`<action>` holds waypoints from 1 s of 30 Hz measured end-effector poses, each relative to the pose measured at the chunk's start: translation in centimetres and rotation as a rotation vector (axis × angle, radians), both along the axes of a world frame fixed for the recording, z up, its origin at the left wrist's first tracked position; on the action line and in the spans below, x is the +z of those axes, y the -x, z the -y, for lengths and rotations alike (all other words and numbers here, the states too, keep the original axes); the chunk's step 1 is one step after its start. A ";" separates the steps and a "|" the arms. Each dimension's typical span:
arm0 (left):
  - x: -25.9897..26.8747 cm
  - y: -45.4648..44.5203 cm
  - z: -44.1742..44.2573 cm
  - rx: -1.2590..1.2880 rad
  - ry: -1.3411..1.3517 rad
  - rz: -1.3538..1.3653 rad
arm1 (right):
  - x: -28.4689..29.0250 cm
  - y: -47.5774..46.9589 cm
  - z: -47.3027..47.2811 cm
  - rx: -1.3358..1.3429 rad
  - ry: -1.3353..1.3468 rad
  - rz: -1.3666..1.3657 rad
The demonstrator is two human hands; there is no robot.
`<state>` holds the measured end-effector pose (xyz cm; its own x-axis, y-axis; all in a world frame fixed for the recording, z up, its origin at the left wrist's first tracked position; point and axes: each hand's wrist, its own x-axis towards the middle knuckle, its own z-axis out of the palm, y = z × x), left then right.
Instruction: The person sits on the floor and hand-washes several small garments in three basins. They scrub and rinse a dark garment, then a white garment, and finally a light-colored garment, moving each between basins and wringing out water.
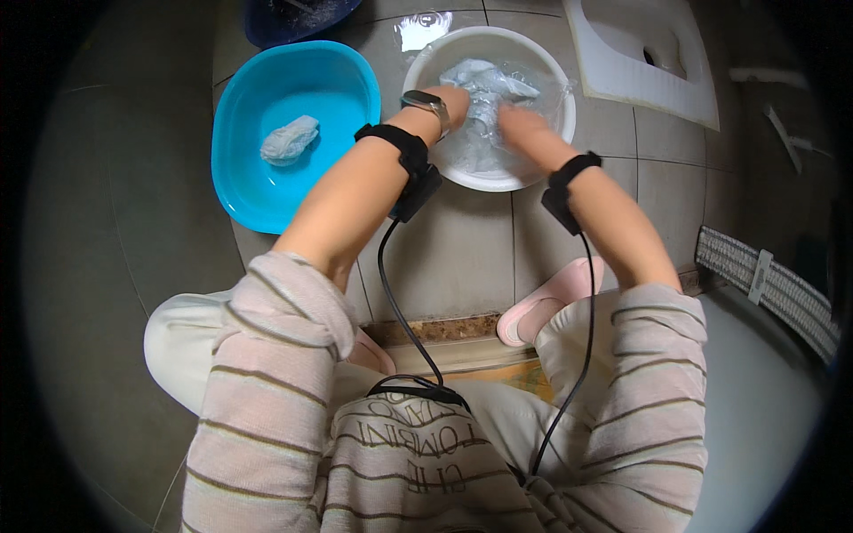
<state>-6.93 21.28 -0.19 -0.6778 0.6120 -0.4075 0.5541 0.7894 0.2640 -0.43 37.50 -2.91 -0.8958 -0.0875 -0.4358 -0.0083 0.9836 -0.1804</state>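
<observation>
A round white basin [568,126] of water sits on the tiled floor before me. In it lies a wet, pale blue-white cloth [481,74], bunched and partly under the rippling water. My left hand [454,105], below a dark wristband, grips the cloth's left side. From the right, my right hand [523,125] holds it too, slightly blurred. The fingertips of both hands are hidden by the cloth and water. To the left stands a turquoise plastic basin [246,180], where a crumpled white wrung cloth [289,140] rests on the bottom.
A dark blue basin [266,33] stands at the far left, behind the turquoise one. A white squat toilet [620,83] is set in the floor at the right. Black cables [388,273] run from my wrist straps. A stone sill [440,328] crosses the floor near my pink slippers [516,328].
</observation>
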 end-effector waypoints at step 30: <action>-0.6 -4.7 -0.6 0.127 -0.113 -0.001 | 1.3 -1.5 0.7 -0.017 0.196 -0.193</action>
